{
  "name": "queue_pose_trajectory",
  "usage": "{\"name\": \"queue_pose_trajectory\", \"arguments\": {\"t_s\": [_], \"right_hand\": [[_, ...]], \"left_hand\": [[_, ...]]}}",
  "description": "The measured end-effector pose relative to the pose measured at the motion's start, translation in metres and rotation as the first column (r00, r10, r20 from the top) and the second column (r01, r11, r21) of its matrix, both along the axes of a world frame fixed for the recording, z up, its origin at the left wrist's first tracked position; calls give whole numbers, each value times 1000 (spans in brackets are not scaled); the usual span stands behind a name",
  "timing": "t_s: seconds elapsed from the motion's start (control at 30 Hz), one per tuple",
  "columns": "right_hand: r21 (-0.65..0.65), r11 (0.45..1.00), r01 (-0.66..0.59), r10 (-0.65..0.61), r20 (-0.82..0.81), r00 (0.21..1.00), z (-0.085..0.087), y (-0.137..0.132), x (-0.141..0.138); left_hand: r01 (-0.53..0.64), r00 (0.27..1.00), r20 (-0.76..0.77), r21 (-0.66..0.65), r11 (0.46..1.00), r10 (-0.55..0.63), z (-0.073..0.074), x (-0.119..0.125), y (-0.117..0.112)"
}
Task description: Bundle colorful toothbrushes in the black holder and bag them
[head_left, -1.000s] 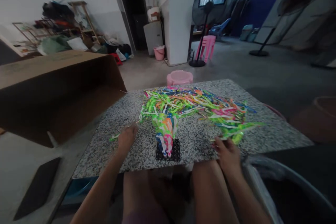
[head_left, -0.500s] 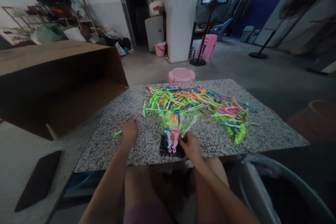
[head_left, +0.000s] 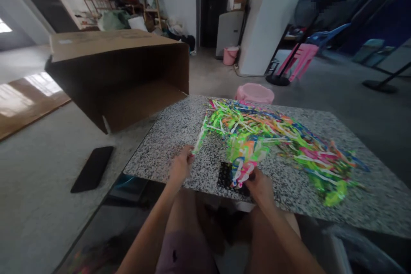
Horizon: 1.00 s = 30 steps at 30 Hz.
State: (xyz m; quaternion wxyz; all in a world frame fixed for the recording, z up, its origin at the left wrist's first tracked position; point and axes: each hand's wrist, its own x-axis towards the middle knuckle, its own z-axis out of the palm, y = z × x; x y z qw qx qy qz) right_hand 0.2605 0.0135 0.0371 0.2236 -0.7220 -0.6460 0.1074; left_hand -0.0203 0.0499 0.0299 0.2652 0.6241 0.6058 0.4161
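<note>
Left hand (head_left: 181, 165) pinches neon-green plastic strip (head_left: 199, 139); right hand (head_left: 260, 188) closes on pink-and-white plastic strips (head_left: 244, 172) above black mesh square (head_left: 225, 175); strips light, flexible, best held at gathered ends

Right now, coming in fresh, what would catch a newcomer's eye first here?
A tangled heap of neon green, orange and pink plastic strips fills the middle of the speckled granite tabletop. Behind the table sits a round pink plastic stool, and a large brown cardboard box lies on its side to the left.
</note>
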Motion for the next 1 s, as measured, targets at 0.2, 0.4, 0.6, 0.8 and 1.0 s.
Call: {"name": "queue_pose_trajectory", "arguments": {"t_s": [0.2,0.4,0.6,0.8,1.0], "right_hand": [[-9,1000,4,-5,-18,1000,2,-1,4],[-14,1000,13,-13,-43,999,5,-1,0],[-13,1000,-4,3,-55,998,6,0,-1],[-48,999,-10,8,-59,998,11,2,-1],[-18,1000,-21,21,-40,999,10,1,-2]], "left_hand": [[120,756,638,89,989,-149,-20,81,-20],[222,882,401,113,968,-249,-23,103,-9],[385,923,-50,123,915,-381,-16,99,-6],[389,864,-330,-45,920,-381,-15,100,-3],[389,881,-295,10,921,-368,-16,99,-6]]}}
